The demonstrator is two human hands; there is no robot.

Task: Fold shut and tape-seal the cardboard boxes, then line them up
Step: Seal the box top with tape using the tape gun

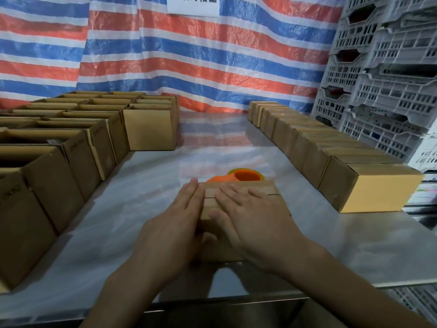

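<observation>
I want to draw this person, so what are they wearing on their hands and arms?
No gloves: the left grip and right grip are bare hands, with no rings I can see. Both forearms are bare too, with no sleeves in view, and no watch or bracelet shows on either wrist.

brown boxes (pixel 151 131), orange tape dispenser (pixel 246 177), striped tarp (pixel 189 55) (red, blue, white)

Head-worn view, down over table (pixel 343 245)
</observation>
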